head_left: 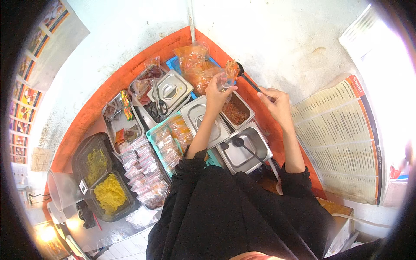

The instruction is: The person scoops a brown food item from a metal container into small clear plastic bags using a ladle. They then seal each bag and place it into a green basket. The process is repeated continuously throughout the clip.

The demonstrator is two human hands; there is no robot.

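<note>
My left hand holds a small clear plastic bag with its mouth spread apart. My right hand grips the handle of a black serving spoon. Orange shredded food is heaped at the spoon's bowl, close against the bag's mouth; I cannot tell whether any is inside the bag. Below my left hand, a steel food pan holds reddish shredded food. A steel lid lies beside it, partly hidden by my left forearm.
Large bags of orange food fill a blue basket in the corner. Nearby are scissors on a lidded steel pan, a teal basket of packets, a steel pan with a black ladle, and a black container of yellow food.
</note>
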